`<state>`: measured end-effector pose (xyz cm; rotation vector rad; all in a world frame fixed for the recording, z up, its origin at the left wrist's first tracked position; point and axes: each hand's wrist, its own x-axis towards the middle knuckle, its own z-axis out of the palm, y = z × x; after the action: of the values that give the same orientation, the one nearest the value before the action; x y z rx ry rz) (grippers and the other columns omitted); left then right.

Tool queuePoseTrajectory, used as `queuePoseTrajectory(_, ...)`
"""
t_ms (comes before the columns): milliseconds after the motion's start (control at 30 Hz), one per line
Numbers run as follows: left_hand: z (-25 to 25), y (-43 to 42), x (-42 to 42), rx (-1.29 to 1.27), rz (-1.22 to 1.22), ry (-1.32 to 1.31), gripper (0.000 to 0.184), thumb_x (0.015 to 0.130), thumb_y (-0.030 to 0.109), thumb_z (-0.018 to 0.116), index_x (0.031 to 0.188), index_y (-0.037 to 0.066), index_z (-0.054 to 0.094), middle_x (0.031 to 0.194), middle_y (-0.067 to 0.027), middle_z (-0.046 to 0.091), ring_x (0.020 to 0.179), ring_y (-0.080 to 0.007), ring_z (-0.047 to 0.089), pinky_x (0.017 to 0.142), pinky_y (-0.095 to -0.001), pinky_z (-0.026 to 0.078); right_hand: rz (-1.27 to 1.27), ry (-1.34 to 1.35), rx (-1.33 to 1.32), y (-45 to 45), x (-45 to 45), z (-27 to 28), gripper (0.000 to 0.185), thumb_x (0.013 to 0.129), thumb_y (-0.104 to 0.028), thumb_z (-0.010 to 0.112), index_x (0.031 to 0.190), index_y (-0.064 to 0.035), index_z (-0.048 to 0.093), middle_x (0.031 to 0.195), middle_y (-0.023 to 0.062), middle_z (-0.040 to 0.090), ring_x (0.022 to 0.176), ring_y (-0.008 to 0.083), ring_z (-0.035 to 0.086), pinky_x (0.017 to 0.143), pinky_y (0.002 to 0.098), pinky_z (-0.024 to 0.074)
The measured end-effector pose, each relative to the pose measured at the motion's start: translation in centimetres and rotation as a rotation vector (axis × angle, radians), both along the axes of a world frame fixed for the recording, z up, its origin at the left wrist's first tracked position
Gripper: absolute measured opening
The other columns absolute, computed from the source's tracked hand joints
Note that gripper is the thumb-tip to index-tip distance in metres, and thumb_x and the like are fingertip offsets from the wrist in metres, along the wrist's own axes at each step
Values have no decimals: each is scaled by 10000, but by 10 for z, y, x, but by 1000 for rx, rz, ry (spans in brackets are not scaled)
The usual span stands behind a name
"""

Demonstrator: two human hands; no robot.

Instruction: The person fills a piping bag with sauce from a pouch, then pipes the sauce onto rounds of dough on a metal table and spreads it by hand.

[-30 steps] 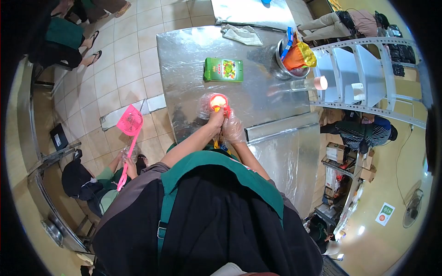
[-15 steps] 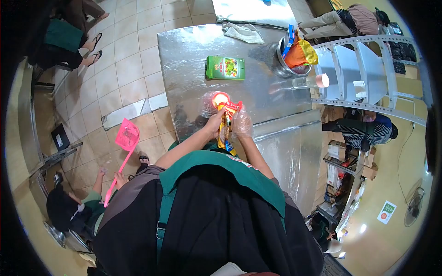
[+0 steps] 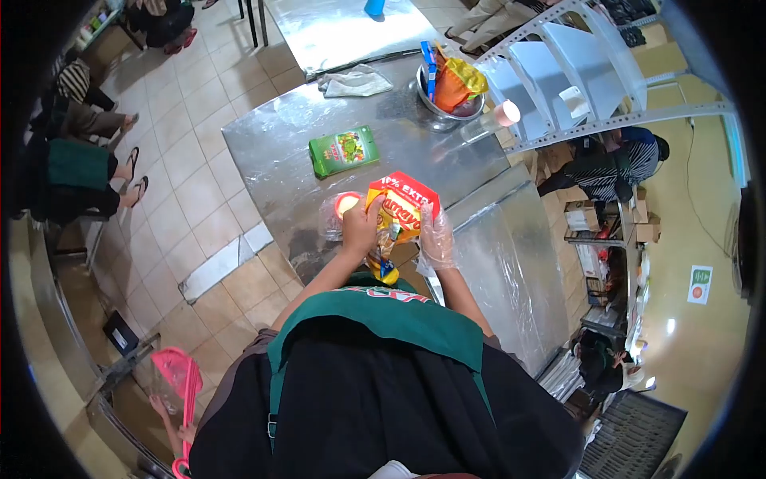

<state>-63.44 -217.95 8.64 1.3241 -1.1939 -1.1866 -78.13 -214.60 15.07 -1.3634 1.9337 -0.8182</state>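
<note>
A red and yellow packet (image 3: 401,209) with "10% EXTRA" on it is spread upright between my hands. My bare left hand (image 3: 361,227) grips its left side, fingers closed. On its right side, my right hand (image 3: 436,239) in a clear plastic glove holds the edge. The packet's lower end, yellow and blue, hangs near my apron. Beside my left hand a round red-rimmed container (image 3: 345,204) with pale contents stands in clear plastic. A green box (image 3: 344,152) lies farther back on the metal table (image 3: 271,136).
A metal bowl (image 3: 435,116) holds orange and blue packs. Near it lies a bottle with a pink cap (image 3: 507,113). A cloth (image 3: 356,81) is at the back edge. White shelving (image 3: 550,76) stands right. A person's hands hold a pink dustpan (image 3: 177,371) lower left.
The packet has been raised and opened out flat between my hands. The view has turned, so the table appears shifted left and tilted. The pink dustpan now shows lower and farther left.
</note>
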Motion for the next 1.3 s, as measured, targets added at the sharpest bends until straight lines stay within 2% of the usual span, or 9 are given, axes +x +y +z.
queuePoseTrajectory(67,39,-7,3,-12,6,-89,253,901,228,568,913,-17,632,670,-107,631,579,-171,595,536,-295,436,38,-64,224,5,-7,-10,383,918,-325,522,1057,31,547,735,185,651,681,305,660,590,425,486)
queuePoseTrajectory(100,38,-11,3,-83,0,-161,237,897,217,562,918,-8,632,653,-170,611,557,-210,602,524,-314,434,23,-342,215,8,2,6,336,890,-313,593,1001,4,573,790,98,655,537,132,623,448,244,502)
queuePoseTrajectory(200,44,-25,8,-123,-146,-96,236,907,210,539,878,-5,633,630,-169,595,547,-218,594,519,-342,430,-77,-724,208,10,-1,30,356,865,-317,629,1008,3,566,792,104,655,562,142,638,448,250,514)
queuePoseTrajectory(333,39,-61,19,-19,-175,58,247,958,240,439,1033,44,568,703,-73,618,569,-168,567,568,-303,461,-225,-406,175,-15,-52,21,393,880,-335,601,1043,22,592,859,129,663,580,170,648,535,286,544)
queuePoseTrajectory(567,14,-56,73,56,-106,-110,284,979,273,418,1057,22,527,909,-55,595,761,-110,542,692,-252,457,-474,-663,-832,-159,-109,-23,251,893,-194,557,1019,15,498,916,111,597,744,171,591,650,291,494)
queuePoseTrajectory(667,-4,-32,83,97,-49,-37,228,970,226,444,1032,28,538,914,-57,586,805,-111,547,687,-251,464,-634,-154,-989,-233,-147,-94,173,873,-132,550,958,-10,461,882,108,569,787,233,549,755,338,462)
queuePoseTrajectory(1033,-12,23,139,224,209,-168,205,953,212,473,1001,31,556,869,-55,612,741,-104,544,664,-241,454,-759,-67,-737,-308,-137,-185,542,834,-237,619,1253,-2,369,1228,188,470,1115,290,500,931,395,418)
queuePoseTrajectory(1133,-12,30,143,250,266,-158,206,953,216,474,1000,33,557,868,-52,607,751,-101,544,670,-242,457,-648,131,23,-288,-130,-142,755,776,-430,658,1304,0,332,1326,208,404,1189,321,463,953,435,412)
queuePoseTrajectory(1300,-25,41,141,261,237,-197,221,947,231,493,1051,41,537,889,-55,601,778,-110,554,695,-243,462,-429,492,370,-309,-159,-195,1021,625,-524,734,1353,27,278,1371,230,348,1249,319,416,1011,399,376)
